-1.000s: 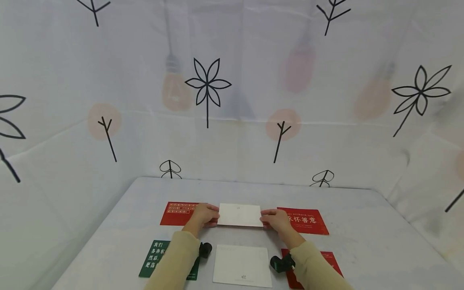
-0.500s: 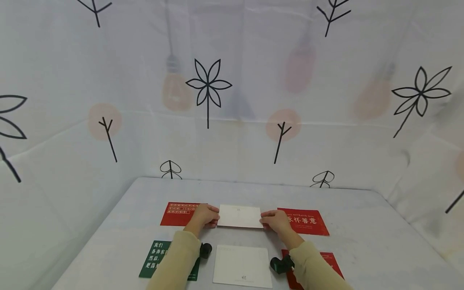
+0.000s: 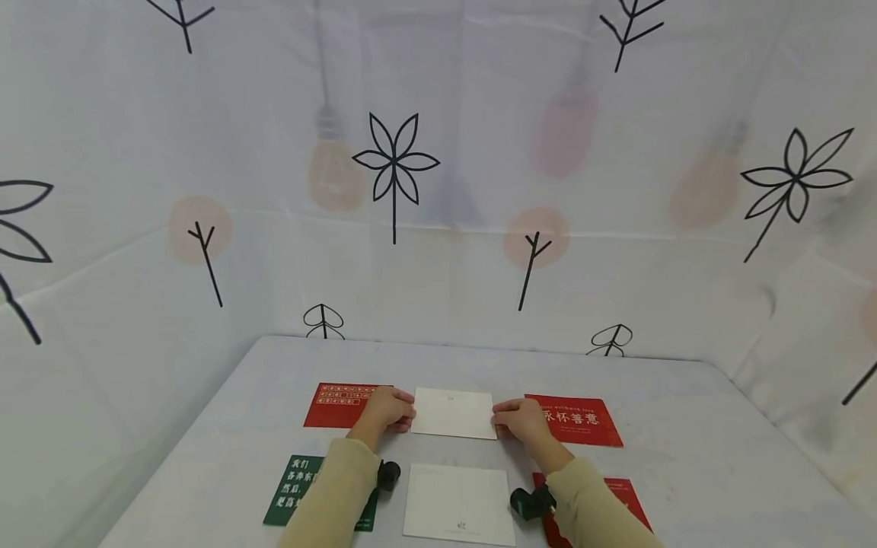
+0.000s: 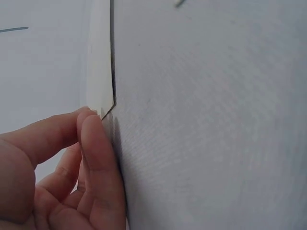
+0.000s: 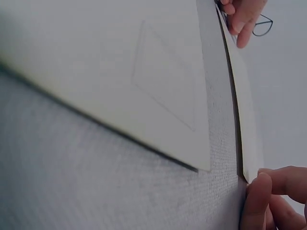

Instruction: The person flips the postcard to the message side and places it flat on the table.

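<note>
A white card (image 3: 454, 413) lies nearly flat at the middle of the far row of cards. My left hand (image 3: 385, 411) pinches its left edge near a corner, thumb and fingers together in the left wrist view. At the opposite edge my right hand (image 3: 524, 422) pinches the card between thumb and fingers. Close to the near side is a second white card (image 3: 457, 502) with a small dark mark at its bottom, flat on the table; its corner also shows in the right wrist view.
A red card (image 3: 329, 407) lies partly beneath the left hand, another red card (image 3: 582, 422) behind the right. A green card (image 3: 291, 487) and a further red card (image 3: 626, 495) are partly covered by the sleeves. A patterned white cloth (image 3: 452, 289) hangs behind the table (image 3: 692, 426).
The near edge of the pinched white card has come down toward the table, so the card lies flatter. Both hands have kept nearly the same place.
</note>
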Action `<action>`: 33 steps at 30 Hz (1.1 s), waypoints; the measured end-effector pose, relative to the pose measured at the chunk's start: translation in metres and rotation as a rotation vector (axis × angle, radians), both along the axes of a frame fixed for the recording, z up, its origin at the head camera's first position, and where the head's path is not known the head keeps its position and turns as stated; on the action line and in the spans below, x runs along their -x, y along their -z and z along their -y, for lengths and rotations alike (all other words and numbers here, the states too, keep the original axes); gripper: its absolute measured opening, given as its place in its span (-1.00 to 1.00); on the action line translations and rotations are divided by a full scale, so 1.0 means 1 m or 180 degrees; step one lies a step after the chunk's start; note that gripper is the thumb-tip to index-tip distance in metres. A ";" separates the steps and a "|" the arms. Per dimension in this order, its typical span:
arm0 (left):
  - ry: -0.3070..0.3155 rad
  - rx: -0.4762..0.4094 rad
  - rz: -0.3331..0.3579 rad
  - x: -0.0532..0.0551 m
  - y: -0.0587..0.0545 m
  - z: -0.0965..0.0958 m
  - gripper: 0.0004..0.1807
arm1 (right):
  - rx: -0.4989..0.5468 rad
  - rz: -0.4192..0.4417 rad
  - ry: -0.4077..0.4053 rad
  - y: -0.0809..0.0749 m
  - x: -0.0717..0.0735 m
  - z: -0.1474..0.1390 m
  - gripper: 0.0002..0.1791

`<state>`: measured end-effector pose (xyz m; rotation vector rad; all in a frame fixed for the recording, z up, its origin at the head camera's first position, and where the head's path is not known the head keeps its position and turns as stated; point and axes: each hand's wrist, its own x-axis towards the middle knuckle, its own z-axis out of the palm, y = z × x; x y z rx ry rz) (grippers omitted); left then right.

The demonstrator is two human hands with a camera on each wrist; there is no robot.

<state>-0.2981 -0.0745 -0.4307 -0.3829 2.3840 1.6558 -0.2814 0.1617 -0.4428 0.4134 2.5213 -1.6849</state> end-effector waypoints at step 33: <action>0.0143 -0.0465 -0.0249 -0.008 -0.003 -0.017 -0.69 | 0.0166 -0.0272 -0.0022 -0.010 -0.010 -0.020 -0.73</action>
